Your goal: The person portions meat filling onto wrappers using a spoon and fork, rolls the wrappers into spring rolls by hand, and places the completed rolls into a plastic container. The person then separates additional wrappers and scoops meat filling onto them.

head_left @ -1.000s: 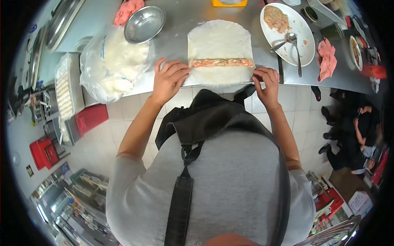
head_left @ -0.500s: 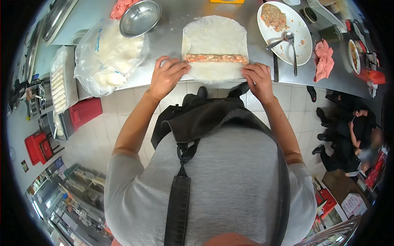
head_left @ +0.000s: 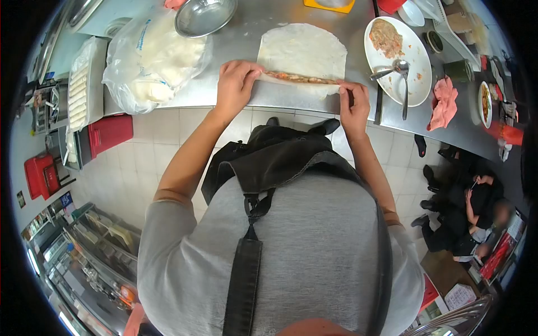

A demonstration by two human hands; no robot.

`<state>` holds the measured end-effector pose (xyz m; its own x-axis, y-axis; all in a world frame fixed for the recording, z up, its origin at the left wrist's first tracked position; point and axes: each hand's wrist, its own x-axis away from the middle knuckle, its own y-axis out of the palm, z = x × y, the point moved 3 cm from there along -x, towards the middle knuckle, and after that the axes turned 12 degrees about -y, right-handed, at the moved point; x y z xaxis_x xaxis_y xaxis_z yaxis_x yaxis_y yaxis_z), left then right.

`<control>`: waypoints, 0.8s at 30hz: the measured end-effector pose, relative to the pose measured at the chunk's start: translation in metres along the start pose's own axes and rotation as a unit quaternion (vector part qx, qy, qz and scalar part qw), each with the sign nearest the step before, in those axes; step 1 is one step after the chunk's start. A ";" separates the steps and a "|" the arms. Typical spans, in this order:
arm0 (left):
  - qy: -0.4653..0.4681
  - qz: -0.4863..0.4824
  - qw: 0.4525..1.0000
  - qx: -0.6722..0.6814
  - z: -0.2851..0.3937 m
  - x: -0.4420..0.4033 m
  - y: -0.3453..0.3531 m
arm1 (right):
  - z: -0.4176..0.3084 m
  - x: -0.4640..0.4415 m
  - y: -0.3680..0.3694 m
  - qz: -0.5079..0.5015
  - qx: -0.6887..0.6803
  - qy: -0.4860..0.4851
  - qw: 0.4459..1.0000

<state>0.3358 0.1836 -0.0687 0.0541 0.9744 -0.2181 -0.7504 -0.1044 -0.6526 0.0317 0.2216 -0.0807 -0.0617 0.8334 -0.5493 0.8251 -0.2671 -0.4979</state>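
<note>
A thin white dough sheet lies on the metal table, with a strip of pinkish filling across its lower part. The near flap of dough is raised against the filling. At the strip's left end my left hand pinches the dough edge. My right hand pinches the same edge at the right end. To the right, an oval white plate holds minced filling and two spoons.
A plastic bag of dough and a metal bowl are at the left, beside a tray of white rolls. A pink cloth lies right of the plate. People in dark clothes are at the right.
Both hands have closed on the near dough edge and lifted it up and away from me, onto the filling. The flap that lay flat is now folded up. The view has shifted slightly.
</note>
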 end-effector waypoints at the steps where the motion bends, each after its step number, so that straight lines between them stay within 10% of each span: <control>1: -0.022 -0.011 0.999 -0.022 -0.002 -0.004 0.001 | 0.001 -0.003 0.000 -0.008 0.022 0.035 0.999; 11: -0.136 -0.019 0.990 0.042 -0.012 -0.043 0.017 | 0.016 -0.037 0.001 -0.039 -0.019 0.184 0.982; 24: -0.002 -0.086 0.989 -0.118 0.004 -0.039 0.004 | 0.022 -0.043 -0.004 -0.184 0.054 0.085 0.978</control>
<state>0.3278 0.1462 -0.0603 0.1641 0.9826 -0.0871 -0.5565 0.0193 -0.8306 0.0184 0.1762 -0.0697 -0.2413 0.9488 -0.2039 0.6995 0.0244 -0.7143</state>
